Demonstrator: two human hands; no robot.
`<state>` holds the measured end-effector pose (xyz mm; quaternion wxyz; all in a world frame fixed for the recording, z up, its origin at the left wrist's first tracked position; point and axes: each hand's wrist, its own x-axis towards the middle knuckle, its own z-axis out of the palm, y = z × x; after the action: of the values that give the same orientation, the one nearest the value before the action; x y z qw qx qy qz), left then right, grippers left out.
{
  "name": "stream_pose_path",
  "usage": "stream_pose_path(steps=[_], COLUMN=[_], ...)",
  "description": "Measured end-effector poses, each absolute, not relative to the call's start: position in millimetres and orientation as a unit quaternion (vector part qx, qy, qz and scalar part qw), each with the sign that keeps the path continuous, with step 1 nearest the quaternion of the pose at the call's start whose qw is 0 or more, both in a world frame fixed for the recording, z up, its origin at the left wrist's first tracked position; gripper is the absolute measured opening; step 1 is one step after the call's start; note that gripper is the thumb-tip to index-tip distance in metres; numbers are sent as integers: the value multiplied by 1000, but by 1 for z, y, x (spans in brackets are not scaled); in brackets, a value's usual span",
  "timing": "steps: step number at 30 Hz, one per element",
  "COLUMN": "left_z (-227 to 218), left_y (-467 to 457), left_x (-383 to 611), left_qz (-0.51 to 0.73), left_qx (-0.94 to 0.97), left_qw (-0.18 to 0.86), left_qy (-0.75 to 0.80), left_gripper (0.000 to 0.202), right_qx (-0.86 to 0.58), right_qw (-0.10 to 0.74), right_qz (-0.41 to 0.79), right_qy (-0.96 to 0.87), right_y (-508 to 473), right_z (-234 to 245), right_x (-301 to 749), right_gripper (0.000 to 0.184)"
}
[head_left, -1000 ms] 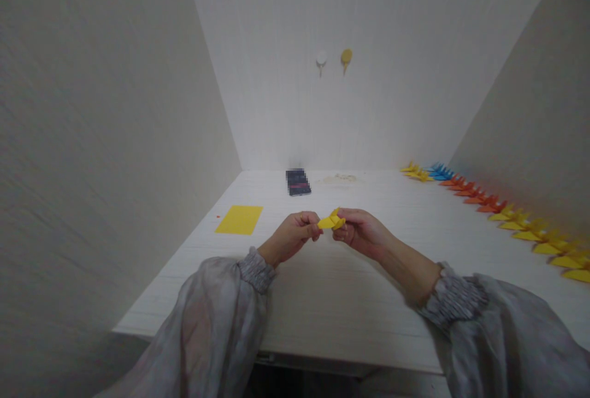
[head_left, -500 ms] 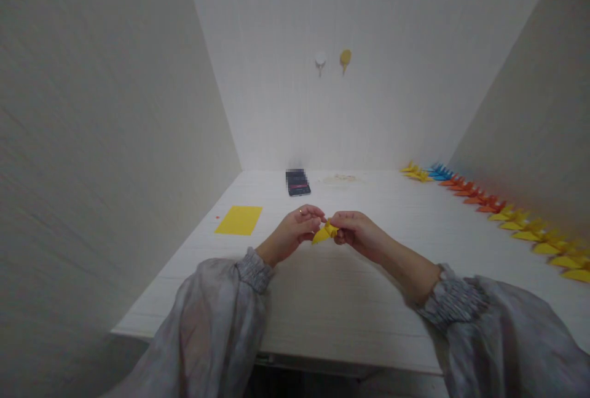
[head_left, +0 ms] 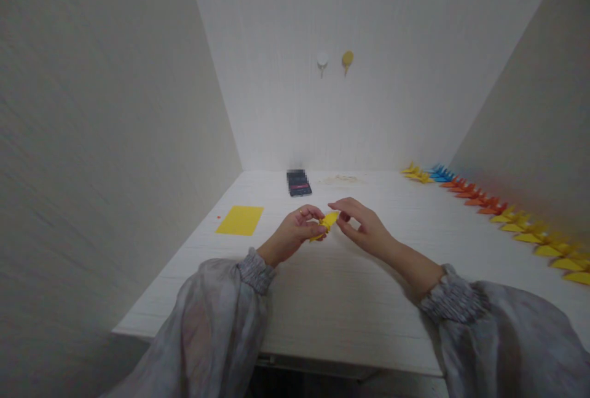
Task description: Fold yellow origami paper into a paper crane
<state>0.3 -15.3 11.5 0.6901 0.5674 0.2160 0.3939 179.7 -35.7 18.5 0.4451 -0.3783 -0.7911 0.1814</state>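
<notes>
A small yellow origami crane (head_left: 330, 220) is pinched between the thumb and fingers of my left hand (head_left: 298, 230), above the white table. Part of its folded body is hidden behind those fingers. Just to its right is my right hand (head_left: 364, 226), thumb and fingers apart in a curve. Its fingertips are close to the crane's right end; whether they touch it I cannot tell.
A flat yellow paper sheet (head_left: 239, 220) lies on the table (head_left: 350, 312) at left, beside a tiny orange dot (head_left: 218, 217). A dark phone (head_left: 299, 184) rests near the back wall. Several yellow, blue and orange folded cranes (head_left: 516, 221) line the right side.
My right hand has let go of the crane and its fingers have spread. My left hand now grips the crane, which has turned so its wing points up and right.
</notes>
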Motion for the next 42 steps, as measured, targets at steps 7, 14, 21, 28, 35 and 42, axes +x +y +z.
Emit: stream_pose_path(steps=[7, 14, 21, 28, 35, 42], left_z=[10, 8, 14, 17, 18, 18], left_y=[-16, -15, -18, -18, -19, -18], left_x=[1, 1, 2, 2, 3, 2], left_qz=[357, 363, 383, 403, 393, 405], left_qx=[579, 556, 522, 509, 519, 518], left_qw=[702, 712, 729, 727, 728, 723], left_qy=[213, 227, 221, 224, 214, 210], left_gripper=[28, 26, 26, 26, 26, 26], right_qx=[-378, -391, -403, -422, -449, -455], right_qw=[300, 243, 261, 263, 284, 275], right_qz=[-106, -162, -150, -126, -138, -138], right_qy=[-869, -873, -864, -859, -836, -836], right_y=[-35, -43, -46, -43, -44, -47], right_z=[14, 23, 27, 22, 21, 24], right_x=[181, 176, 168, 172, 170, 169], right_gripper=[26, 24, 26, 27, 28, 27])
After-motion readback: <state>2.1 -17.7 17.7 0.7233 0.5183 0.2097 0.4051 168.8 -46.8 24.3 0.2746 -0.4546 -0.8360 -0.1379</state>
